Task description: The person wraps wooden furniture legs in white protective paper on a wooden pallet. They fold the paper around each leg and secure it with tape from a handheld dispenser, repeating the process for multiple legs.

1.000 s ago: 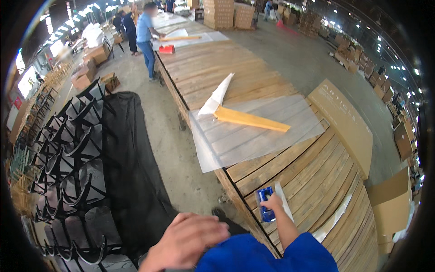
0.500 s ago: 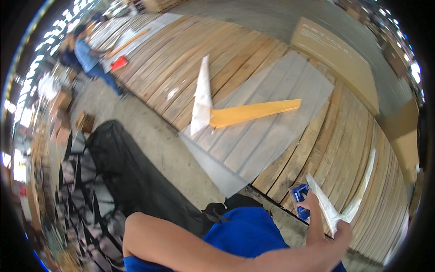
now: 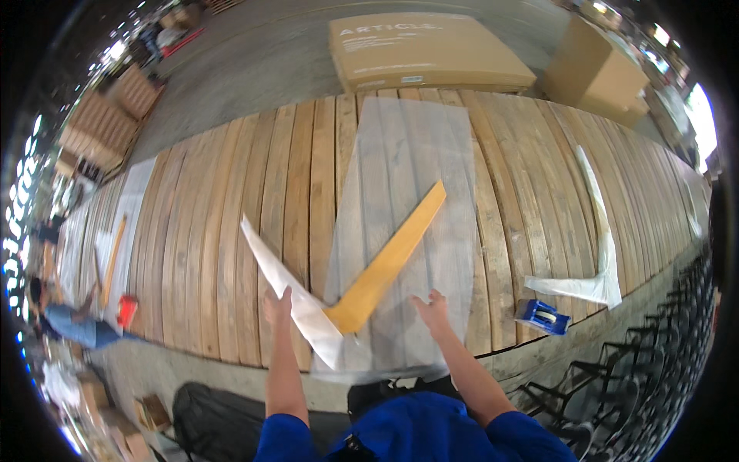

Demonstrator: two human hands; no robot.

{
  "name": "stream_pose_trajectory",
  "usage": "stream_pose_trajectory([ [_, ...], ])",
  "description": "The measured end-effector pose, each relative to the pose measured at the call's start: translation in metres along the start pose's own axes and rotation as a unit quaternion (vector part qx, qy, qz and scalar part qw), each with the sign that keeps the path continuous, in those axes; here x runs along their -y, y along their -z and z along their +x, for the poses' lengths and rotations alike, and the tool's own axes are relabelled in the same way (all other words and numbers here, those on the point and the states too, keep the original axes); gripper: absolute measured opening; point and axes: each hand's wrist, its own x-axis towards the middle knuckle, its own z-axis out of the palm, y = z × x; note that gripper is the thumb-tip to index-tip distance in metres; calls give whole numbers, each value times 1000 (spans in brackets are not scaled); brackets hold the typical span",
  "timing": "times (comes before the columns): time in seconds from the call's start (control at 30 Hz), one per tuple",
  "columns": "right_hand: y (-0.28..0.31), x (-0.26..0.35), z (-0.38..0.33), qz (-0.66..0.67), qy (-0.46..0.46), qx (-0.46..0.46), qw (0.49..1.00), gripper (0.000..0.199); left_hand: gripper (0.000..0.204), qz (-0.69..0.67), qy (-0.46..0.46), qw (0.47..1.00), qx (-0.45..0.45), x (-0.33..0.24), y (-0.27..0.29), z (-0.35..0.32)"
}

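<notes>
Slatted wooden table [image 3: 231,231]: it fills most of your view, and everything you are working on lies flat on it.

Translucent foam sheet [image 3: 431,154]: spread along the boards from your edge of the table to the far edge, with its near edge hanging just over the table's lip in front of you.

Yellow wooden piece [image 3: 389,258]: it lies diagonally on the sheet, its wider end near you between your hands, its narrow end pointing away to the right.

White wrapped strip [image 3: 289,285]: it runs from the wide end of the wooden piece up and to the left, partly off the sheet.

Left hand [image 3: 277,306]: open, fingers spread, resting at the white strip; nothing is clamped in it.

Right hand [image 3: 433,310]: open too, palm down on the sheet just right of the wooden piece, holding nothing.

Blue tape dispenser [image 3: 543,316]: set down on the table to your right, near a second white strip [image 3: 600,231], apart from both hands.

Step in hand: judging by the layout, you are lining up the piece on the sheet before wrapping it.

Next move: probably pinch the near edge of the sheet with both hands and fold it evenly over the wood, keeping it from sliding.
</notes>
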Motion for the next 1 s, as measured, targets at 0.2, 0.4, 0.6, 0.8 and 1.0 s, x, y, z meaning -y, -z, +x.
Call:
stream_pose_trajectory([
  [0.2,-153,111,29,-137,-170,-123,968,116,114,-2,130,989,71,-9,-39,94],
  [0.4,-198,148,39,-137,-280,-189,931,112,112,-44,163,985,34,-4,-67,99],
  [0.6,-181,177,42,-134,-198,-222,945,104,110,-159,172,970,57,-29,-10,79],
  [0.8,-163,247,116,-148,-91,-175,969,99,113,-359,159,919,45,-45,-20,62],
  [1.0,-160,283,214,-176,-16,-138,975,96,95,-519,169,818,179,-68,-68,79],
])
